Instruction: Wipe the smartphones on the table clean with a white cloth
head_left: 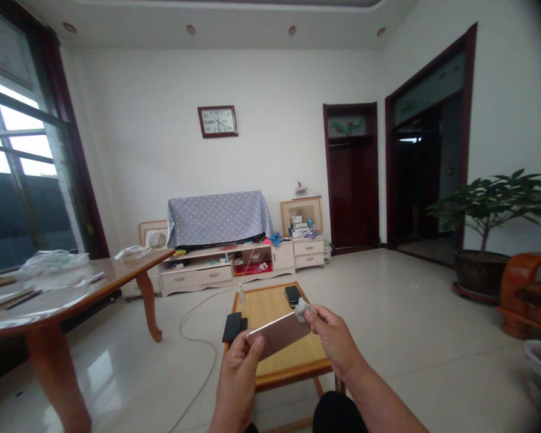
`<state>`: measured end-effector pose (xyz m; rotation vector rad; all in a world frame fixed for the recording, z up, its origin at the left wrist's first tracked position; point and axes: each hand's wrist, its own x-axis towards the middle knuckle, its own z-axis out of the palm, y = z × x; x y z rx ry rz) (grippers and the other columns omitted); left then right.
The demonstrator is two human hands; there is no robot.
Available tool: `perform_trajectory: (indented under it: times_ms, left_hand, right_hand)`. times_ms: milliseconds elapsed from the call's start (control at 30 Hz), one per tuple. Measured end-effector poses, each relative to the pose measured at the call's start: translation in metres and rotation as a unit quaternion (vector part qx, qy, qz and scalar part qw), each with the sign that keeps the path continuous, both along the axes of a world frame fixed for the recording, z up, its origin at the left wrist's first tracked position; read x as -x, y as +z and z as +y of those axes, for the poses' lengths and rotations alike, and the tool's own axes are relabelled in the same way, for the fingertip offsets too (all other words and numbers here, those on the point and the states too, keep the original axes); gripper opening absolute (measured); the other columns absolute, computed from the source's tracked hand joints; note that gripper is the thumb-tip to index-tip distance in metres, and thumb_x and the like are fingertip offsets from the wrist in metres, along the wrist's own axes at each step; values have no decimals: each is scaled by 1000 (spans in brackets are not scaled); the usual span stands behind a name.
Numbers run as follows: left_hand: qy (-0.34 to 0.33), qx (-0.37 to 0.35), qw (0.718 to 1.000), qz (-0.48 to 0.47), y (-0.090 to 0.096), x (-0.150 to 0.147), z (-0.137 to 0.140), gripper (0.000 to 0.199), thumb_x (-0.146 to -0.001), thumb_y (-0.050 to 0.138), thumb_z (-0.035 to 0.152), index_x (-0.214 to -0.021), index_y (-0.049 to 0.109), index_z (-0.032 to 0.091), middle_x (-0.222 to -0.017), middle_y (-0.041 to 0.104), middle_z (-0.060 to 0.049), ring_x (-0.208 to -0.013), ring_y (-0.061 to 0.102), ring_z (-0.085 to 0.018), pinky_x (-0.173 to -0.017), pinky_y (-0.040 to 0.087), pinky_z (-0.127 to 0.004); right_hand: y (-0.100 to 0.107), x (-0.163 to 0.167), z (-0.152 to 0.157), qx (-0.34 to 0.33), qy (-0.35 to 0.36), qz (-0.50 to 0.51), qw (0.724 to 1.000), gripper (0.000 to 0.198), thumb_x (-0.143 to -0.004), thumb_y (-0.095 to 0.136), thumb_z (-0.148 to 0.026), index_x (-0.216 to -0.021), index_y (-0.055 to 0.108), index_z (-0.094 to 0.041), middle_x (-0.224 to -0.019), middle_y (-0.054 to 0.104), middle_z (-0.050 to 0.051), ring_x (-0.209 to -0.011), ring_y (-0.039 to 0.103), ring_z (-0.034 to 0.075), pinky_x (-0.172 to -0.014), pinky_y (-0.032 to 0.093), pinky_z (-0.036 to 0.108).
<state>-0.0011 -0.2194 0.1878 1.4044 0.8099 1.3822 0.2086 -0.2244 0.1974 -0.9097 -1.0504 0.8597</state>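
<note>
Left grip [238,368] pinches one end of a slim phone [280,338] between thumb and fingers, while the right grip [336,338] grasps a crumpled, pale grey wad [301,310] against the phone's opposite corner. The phone has a smooth, dull pinkish metallic surface, rounded corners and a thin, bright rim along its upper edge. It is held above the yellowish wooden counter [264,299], slanting so its right end sits higher. A black phone [292,294] lies beyond it, near the counter's far right corner.
</note>
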Motion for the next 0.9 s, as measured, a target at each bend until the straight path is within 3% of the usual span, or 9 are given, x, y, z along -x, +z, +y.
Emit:
perform_trajectory:
  times_ms: [100, 233, 400, 567, 767, 900]
  left_hand:
    - [54, -67, 994, 69, 1, -3, -2, 32, -87, 64, 47, -100, 69, 19, -95, 71, -4, -93, 62, -21, -85, 48, -29]
    - [121, -158, 965, 174, -4, -4, -4, 25, -92, 58, 43, -100, 67, 21, -95, 69, -4, -92, 63, -21, -84, 48, -30]
    - [156, -224, 934, 229, -11, -9, -4, 23, -95, 53, 39, -102, 67, 24, -100, 70, -5, -97, 64, -22, -102, 44, -42]
    - [165, -251, 916, 265, -17, -13, -3, 21, -96, 51, 36, -105, 67, 28, -106, 71, -4, -107, 63, -23, -120, 16, -56]
    - [174, -261, 910, 271, -22, -10, -4, 19, -97, 51, 34, -107, 65, 27, -107, 70, -4, -104, 64, -21, -121, 14, -55]
    - [169, -257, 907, 286, -23, -14, -5, 19, -97, 51, 35, -106, 66, 28, -106, 70, -4, -103, 63, -22, -121, 13, -57]
  right_hand:
    - [-3, 0, 4, 13, -30, 17, 999, 44, -80, 71, -57, -104, 76, -20, -98, 76, 5, -93, 64, 24, -81, 46, 32]
    - [-10, 2, 10, 33, -42, 27, 998, 48, -76, 74, -56, -104, 72, -18, -91, 73, 5, -80, 63, 21, -69, 46, 29]
    - [-10, 20, 5, 34, -78, -27, 996, 40, -75, 73, -57, -84, 68, -18, -74, 66, 2, -66, 53, 16, -61, 39, 26]
    - [-5, 38, -3, 9, -54, -89, 995, 34, -79, 70, -51, -78, 65, -18, -70, 59, -2, -67, 48, 15, -62, 36, 25]
    - [-14, 27, 7, 44, -61, -47, 996, 31, -76, 71, -47, -76, 64, -18, -60, 49, -5, -58, 39, 12, -57, 31, 25]
    - [-9, 39, -5, 38, -23, -62, 997, 29, -78, 69, -46, -77, 63, -18, -61, 49, -6, -57, 38, 12, -56, 32, 24]
